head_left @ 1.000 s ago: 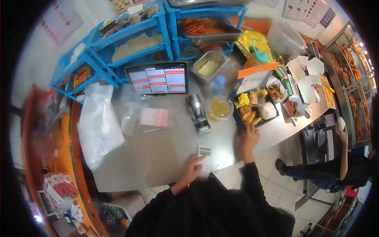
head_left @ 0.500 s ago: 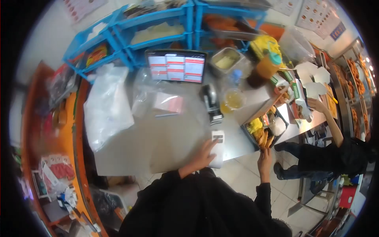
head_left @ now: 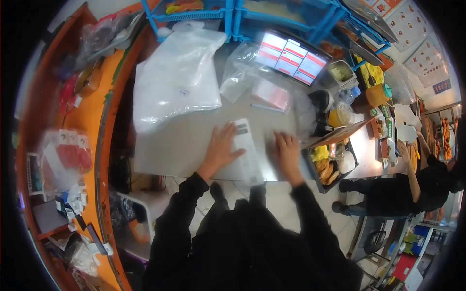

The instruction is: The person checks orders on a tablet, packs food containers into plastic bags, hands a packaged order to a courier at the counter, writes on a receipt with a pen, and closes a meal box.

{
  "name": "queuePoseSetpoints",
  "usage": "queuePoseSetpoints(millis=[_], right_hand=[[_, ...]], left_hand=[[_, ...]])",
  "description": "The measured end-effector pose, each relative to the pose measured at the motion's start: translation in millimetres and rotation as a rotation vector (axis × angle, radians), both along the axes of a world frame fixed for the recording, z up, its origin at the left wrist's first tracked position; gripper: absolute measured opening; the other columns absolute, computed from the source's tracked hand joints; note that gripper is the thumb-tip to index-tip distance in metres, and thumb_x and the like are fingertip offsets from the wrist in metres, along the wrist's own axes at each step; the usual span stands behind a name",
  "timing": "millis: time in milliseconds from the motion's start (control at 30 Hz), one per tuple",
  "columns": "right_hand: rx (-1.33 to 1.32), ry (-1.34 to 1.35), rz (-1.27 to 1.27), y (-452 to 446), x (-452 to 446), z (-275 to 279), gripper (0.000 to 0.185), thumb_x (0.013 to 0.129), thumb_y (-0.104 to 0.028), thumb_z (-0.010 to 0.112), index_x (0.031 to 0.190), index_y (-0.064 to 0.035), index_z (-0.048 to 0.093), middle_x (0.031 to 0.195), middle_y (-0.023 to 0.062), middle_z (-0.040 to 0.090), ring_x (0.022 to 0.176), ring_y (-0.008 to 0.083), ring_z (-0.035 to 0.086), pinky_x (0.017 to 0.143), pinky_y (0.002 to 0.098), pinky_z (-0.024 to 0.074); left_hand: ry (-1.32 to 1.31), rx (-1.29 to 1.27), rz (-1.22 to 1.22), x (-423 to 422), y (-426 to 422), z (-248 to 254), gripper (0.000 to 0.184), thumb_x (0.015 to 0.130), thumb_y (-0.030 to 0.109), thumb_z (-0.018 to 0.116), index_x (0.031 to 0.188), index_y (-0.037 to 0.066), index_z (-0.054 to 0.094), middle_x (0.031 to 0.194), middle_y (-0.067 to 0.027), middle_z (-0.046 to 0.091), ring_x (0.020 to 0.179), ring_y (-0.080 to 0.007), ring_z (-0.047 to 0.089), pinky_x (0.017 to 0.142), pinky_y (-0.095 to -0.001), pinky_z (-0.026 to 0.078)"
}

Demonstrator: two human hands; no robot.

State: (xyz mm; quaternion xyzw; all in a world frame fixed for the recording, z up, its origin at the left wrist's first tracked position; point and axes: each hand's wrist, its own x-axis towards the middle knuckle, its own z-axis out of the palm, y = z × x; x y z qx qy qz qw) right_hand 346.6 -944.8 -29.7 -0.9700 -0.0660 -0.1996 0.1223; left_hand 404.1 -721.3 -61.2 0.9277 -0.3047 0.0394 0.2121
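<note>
A long white printed receipt (head_left: 248, 150) lies on the metal counter in front of me. My left hand (head_left: 221, 149) rests at its left edge, fingers spread and thumb reaching onto the paper. To the right of the receipt, my right hand (head_left: 287, 154) is over the counter, slightly blurred, with loosely bent fingers and nothing visible in them. Beside that hand stands an open black food box (head_left: 353, 145) with a brown lid raised; fried pieces, something yellow and a white round item are inside.
A screen (head_left: 291, 57) stands at the back, with a pink notepad (head_left: 271, 94) and a pen before it. White plastic bags (head_left: 179, 77) lie at left. Sauce bottles (head_left: 373, 98) are at right. A co-worker in black (head_left: 393, 194) reaches over the counter's far right.
My view has turned left. My right hand has left the food box and come over the counter. The receipt has moved farther onto the counter, with my left hand now spread at its edge.
</note>
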Motion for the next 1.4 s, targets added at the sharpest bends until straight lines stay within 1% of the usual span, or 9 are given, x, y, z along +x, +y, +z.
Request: queuePoseSetpoints(millis=[300, 433, 500, 567, 600, 633, 1033, 1167, 1400], right_hand=[[-0.229, -0.087, -0.062, 15.4, 88.1, 2.3, 0.018, 0.074, -0.009, 0.049, 0.091, -0.0056, 0.053, 0.088, 0.0076, 0.053, 0.078, 0.0214, 0.051, 0.070, 0.0353, 0.0383], [1.478, 0.057, -0.171, 54.3, 31.5, 7.2, 0.010, 0.087, -0.009, 0.041, 0.094, -0.0028, 0.046, 0.072, 0.0074, 0.055, 0.058, 0.0128, 0.052, 0.058, 0.0282, 0.0433], [1.569, 0.101, -0.197, 71.1, 14.6, -13.4, 0.016, 0.085, -0.006, 0.046, 0.098, -0.0036, 0.039, 0.076, 0.0034, 0.052, 0.066, 0.0116, 0.052, 0.065, 0.0241, 0.0427], [1.512, -0.112, -0.163, 86.3, 12.8, -54.0, 0.010, 0.078, -0.002, 0.053, 0.084, -0.0051, 0.045, 0.078, 0.0039, 0.049, 0.070, 0.0116, 0.049, 0.062, 0.0246, 0.0420], [1.059, 0.190, -0.313, 80.9, 4.9, -52.3, 0.012, 0.075, 0.000, 0.054, 0.075, -0.0068, 0.045, 0.072, 0.0038, 0.048, 0.065, 0.0110, 0.046, 0.054, 0.0222, 0.0386], [1.076, -0.229, -0.206, 87.4, 5.7, -53.1, 0.014, 0.075, -0.003, 0.055, 0.066, -0.0067, 0.044, 0.071, 0.0036, 0.047, 0.064, 0.0103, 0.044, 0.056, 0.0239, 0.0382], [1.022, -0.264, -0.289, 74.0, -19.5, -37.7, 0.016, 0.081, -0.018, 0.053, 0.087, -0.0034, 0.055, 0.069, 0.0090, 0.052, 0.063, 0.0153, 0.051, 0.058, 0.0286, 0.0428], [1.184, -0.252, -0.660, 34.0, -34.7, -52.0, 0.020, 0.085, -0.021, 0.050, 0.087, -0.0021, 0.054, 0.071, 0.0040, 0.054, 0.066, 0.0093, 0.051, 0.058, 0.0250, 0.0431], [1.189, -0.169, -0.264, 81.6, 6.8, -12.4, 0.018, 0.082, -0.018, 0.055, 0.084, -0.0006, 0.053, 0.074, 0.0093, 0.058, 0.066, 0.0107, 0.053, 0.059, 0.0249, 0.0437]], left_hand=[[-0.006, -0.098, 0.002, 0.7, 2.5, 0.9, 0.055, 0.076, 0.042, 0.055, 0.118, 0.009, 0.045, 0.130, -0.0131, 0.034, 0.124, -0.0246, 0.026, 0.101, -0.0481, 0.014], [-0.020, -0.106, 0.009, 1.0, 4.5, -7.0, 0.044, 0.080, 0.032, 0.052, 0.118, 0.009, 0.045, 0.130, -0.0143, 0.033, 0.123, -0.0257, 0.028, 0.100, -0.0497, 0.015], [-0.015, -0.107, 0.002, 3.2, -1.5, -9.5, 0.043, 0.080, 0.027, 0.052, 0.117, 0.008, 0.045, 0.129, -0.0163, 0.034, 0.122, -0.0279, 0.029, 0.099, -0.0510, 0.018], [-0.044, -0.101, -0.030, 3.9, -1.4, -13.1, 0.045, 0.077, 0.022, 0.055, 0.118, 0.008, 0.043, 0.127, -0.0178, 0.035, 0.120, -0.0298, 0.031, 0.097, -0.0531, 0.020], [-0.036, -0.057, -0.036, 5.1, -2.7, -9.7, 0.046, 0.077, 0.022, 0.056, 0.118, 0.008, 0.042, 0.127, -0.0173, 0.036, 0.121, -0.0298, 0.031, 0.096, -0.0538, 0.020], [-0.101, -0.056, -0.046, 6.6, -2.9, -17.6, 0.046, 0.076, 0.022, 0.056, 0.118, 0.009, 0.042, 0.128, -0.0170, 0.036, 0.121, -0.0297, 0.030, 0.097, -0.0531, 0.021], [-0.033, 0.018, -0.093, 16.5, -4.5, -7.0, 0.041, 0.079, 0.025, 0.053, 0.112, 0.003, 0.044, 0.123, -0.0181, 0.035, 0.118, -0.0330, 0.029, 0.098, -0.0514, 0.017], [-0.078, 0.011, -0.055, 14.9, -5.9, -10.4, 0.041, 0.079, 0.026, 0.052, 0.113, 0.004, 0.043, 0.124, -0.0181, 0.034, 0.119, -0.0328, 0.028, 0.099, -0.0516, 0.016], [-0.094, -0.026, -0.045, 14.0, -7.9, -5.2, 0.043, 0.074, 0.026, 0.057, 0.110, 0.005, 0.047, 0.124, -0.0183, 0.035, 0.119, -0.0321, 0.029, 0.099, -0.0503, 0.017]])
